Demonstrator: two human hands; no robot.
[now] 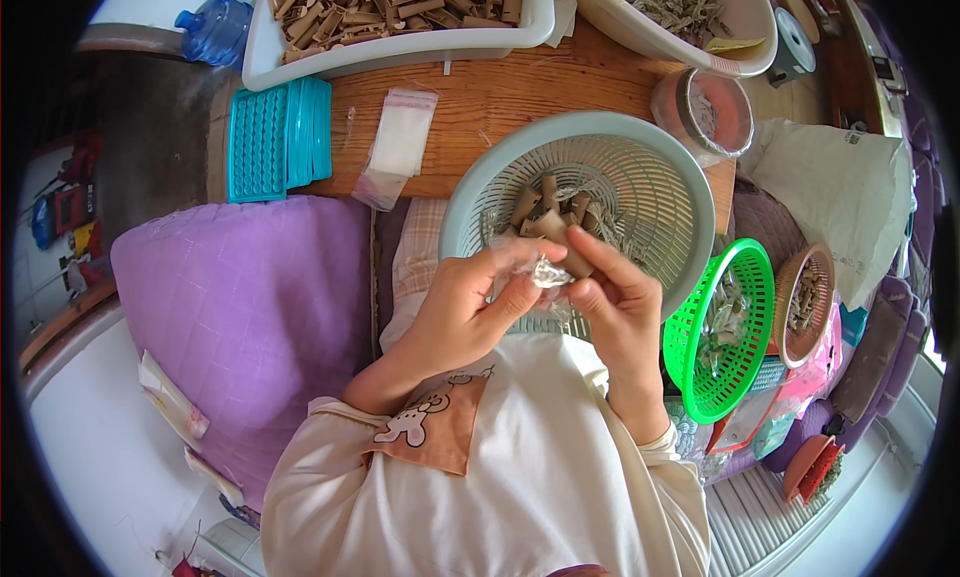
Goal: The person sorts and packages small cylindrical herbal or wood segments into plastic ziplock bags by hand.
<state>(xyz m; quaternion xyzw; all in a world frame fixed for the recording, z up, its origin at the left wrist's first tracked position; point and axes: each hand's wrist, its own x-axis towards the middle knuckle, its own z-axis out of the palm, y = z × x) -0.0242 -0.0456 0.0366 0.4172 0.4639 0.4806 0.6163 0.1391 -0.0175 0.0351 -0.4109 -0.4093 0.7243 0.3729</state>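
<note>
My left hand [465, 297] pinches a small clear plastic bag [546, 273] between thumb and fingers, over the near side of a grey-green basket. My right hand [622, 302] grips a brown tube-like piece [566, 249], its end close to the bag's crinkled plastic. Whether the piece is partly inside the bag I cannot tell. Below and beyond my hands, the grey-green basket [480, 189] holds several similar brown pieces [527, 205] and clear wrapped packets [625, 239].
A white bin [400, 47] of brown pieces and a white tub [660, 52] of packets stand at the back. Flat clear bags [403, 132] and turquoise trays [275, 142] lie on the wooden table. A green basket [672, 327], a brown basket [822, 327] and a pink-rimmed container [735, 127] stand right.
</note>
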